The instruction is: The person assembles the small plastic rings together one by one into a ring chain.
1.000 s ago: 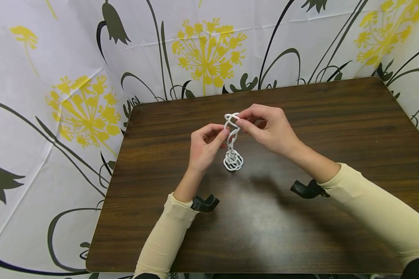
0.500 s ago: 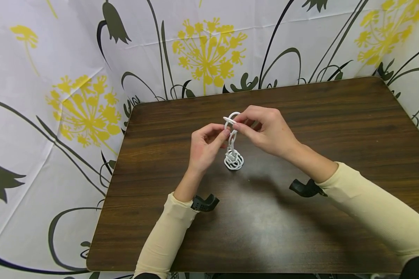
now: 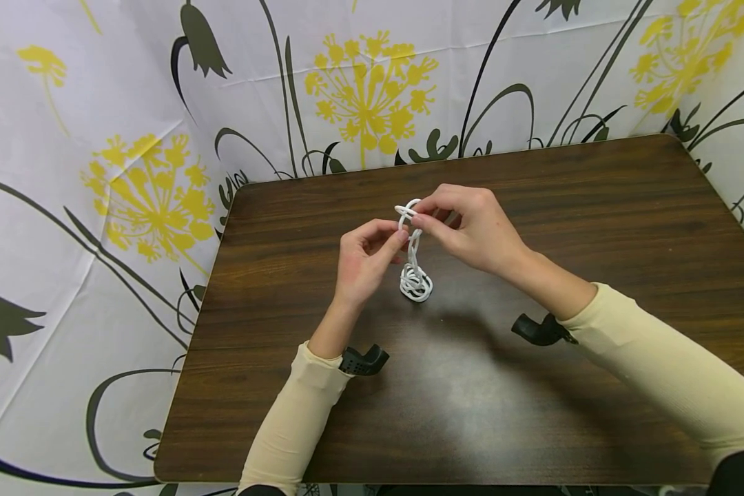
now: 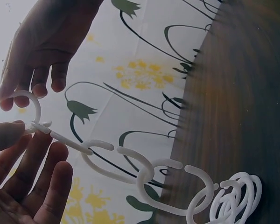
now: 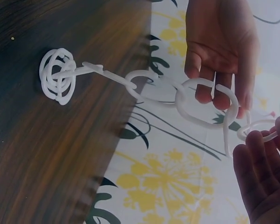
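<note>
A chain of white plastic links point(image 3: 413, 251), each with a small gap in its side, hangs between both hands. Its lower end is bunched in a pile point(image 4: 237, 196) low over the brown tabletop. My left hand point(image 3: 366, 255) pinches the top link of the hanging chain between thumb and fingertips. Just up and to the right, my right hand point(image 3: 471, 224) pinches a white link point(image 3: 404, 211) that crosses the left hand's link. In the left wrist view this ring-shaped link point(image 4: 38, 105) meets the left fingertips. Fingers hide part of where the two links cross.
The dark wood-grain table point(image 3: 285, 296) runs up to a white cloth point(image 3: 254, 89) printed with yellow and grey flowers at the back and left. Black wrist mounts point(image 3: 364, 360) jut from both sleeves over the table.
My right hand has shifted slightly left toward the left hand, and its link has tilted flatter across the other. The hanging chain has turned a little; the left hand stays nearly still.
</note>
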`<state>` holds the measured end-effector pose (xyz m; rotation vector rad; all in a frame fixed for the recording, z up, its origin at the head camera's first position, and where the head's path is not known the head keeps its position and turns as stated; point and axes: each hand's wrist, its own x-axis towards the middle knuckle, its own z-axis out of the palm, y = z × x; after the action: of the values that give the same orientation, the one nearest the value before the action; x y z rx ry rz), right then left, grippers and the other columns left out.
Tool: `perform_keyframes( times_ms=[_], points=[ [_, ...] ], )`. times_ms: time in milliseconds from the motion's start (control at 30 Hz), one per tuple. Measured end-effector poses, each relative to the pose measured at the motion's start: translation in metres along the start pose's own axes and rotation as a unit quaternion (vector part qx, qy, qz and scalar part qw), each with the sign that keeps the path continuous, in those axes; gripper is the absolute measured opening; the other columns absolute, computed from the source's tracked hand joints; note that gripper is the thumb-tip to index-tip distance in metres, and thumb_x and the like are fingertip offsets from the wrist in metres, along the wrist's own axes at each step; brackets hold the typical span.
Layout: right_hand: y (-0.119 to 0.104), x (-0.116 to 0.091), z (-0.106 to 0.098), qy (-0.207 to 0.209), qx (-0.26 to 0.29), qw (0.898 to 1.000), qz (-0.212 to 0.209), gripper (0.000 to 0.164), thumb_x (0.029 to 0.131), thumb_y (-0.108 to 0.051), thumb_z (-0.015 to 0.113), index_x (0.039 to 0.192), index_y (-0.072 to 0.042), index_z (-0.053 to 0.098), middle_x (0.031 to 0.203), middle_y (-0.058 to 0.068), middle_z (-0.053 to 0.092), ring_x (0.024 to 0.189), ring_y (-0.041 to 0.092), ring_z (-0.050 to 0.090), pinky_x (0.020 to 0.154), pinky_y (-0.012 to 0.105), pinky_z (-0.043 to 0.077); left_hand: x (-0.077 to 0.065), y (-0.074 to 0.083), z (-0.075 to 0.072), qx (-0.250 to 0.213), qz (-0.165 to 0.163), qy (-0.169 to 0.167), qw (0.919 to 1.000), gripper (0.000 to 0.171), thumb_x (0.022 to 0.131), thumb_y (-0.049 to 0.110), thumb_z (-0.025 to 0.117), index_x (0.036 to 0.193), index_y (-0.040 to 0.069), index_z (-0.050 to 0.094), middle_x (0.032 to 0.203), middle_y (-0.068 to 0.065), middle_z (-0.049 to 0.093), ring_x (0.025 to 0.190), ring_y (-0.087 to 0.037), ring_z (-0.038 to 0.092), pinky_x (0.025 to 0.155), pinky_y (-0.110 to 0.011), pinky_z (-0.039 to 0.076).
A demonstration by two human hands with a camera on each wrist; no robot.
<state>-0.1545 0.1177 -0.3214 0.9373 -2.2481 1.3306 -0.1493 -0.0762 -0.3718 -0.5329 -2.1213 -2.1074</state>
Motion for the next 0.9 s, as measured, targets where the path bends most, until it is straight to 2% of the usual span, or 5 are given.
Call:
perform_keyframes(
  times_ms=[133, 267, 400, 533, 900],
  points=[
    [0.0, 0.0013, 0.0, -0.002, -0.005, 1.0, 0.0, 0.007, 0.087, -0.015, 0.071, 0.092, -0.01, 0.074, 0.08, -0.007, 0.065, 0.065, 0.005, 0.058, 0.055, 0.022, 0.05, -0.0002, 0.0003, 0.0002, 0.001, -0.002, 0.001, 1.0, 0.016, 0.089, 0.009, 0.068, 0.097, -0.005, 0.068, 0.084, -0.015, 0.068, 0.073, -0.03, 0.067, 0.056, -0.029, 0.057],
    [-0.0004, 0.0021, 0.0004, -0.008, -0.007, 1.0, 0.007, 0.009, 0.087, -0.016, 0.071, 0.093, -0.01, 0.074, 0.079, -0.007, 0.065, 0.063, 0.005, 0.057, 0.055, 0.024, 0.051, -0.0005, 0.0002, 0.0001, 0.003, -0.003, -0.003, 1.0, 0.014, 0.089, 0.006, 0.066, 0.097, -0.006, 0.067, 0.086, -0.024, 0.066, 0.073, -0.027, 0.067, 0.057, -0.029, 0.057],
    [-0.0004, 0.0026, 0.0013, -0.017, -0.011, 1.0, 0.012, 0.009, 0.088, -0.016, 0.071, 0.093, -0.01, 0.073, 0.079, -0.007, 0.064, 0.064, 0.005, 0.056, 0.055, 0.025, 0.052, -0.0008, -0.0001, 0.0003, 0.004, 0.004, -0.009, 0.9999, 0.014, 0.089, 0.003, 0.065, 0.097, -0.008, 0.067, 0.086, -0.027, 0.065, 0.072, -0.023, 0.066, 0.057, -0.028, 0.057],
    [-0.0002, 0.0023, 0.0012, -0.016, -0.019, 1.0, 0.016, 0.009, 0.088, -0.016, 0.07, 0.093, -0.01, 0.073, 0.079, -0.007, 0.065, 0.064, 0.006, 0.057, 0.056, 0.023, 0.052, -0.0006, -0.0004, 0.0004, 0.008, 0.009, -0.011, 0.9999, 0.015, 0.09, 0.006, 0.066, 0.097, -0.007, 0.068, 0.085, -0.025, 0.066, 0.072, -0.017, 0.066, 0.057, -0.027, 0.057],
    [0.0012, 0.0013, -0.0042, 0.021, -0.013, 0.998, 0.06, 0.01, 0.088, -0.018, 0.071, 0.092, -0.01, 0.073, 0.079, -0.007, 0.065, 0.062, 0.005, 0.057, 0.054, 0.019, 0.05, -0.0015, -0.0012, -0.001, 0.015, -0.004, -0.007, 0.9999, 0.014, 0.089, 0.008, 0.067, 0.096, -0.004, 0.069, 0.082, -0.014, 0.068, 0.071, -0.016, 0.066, 0.056, -0.03, 0.057]
  ],
)
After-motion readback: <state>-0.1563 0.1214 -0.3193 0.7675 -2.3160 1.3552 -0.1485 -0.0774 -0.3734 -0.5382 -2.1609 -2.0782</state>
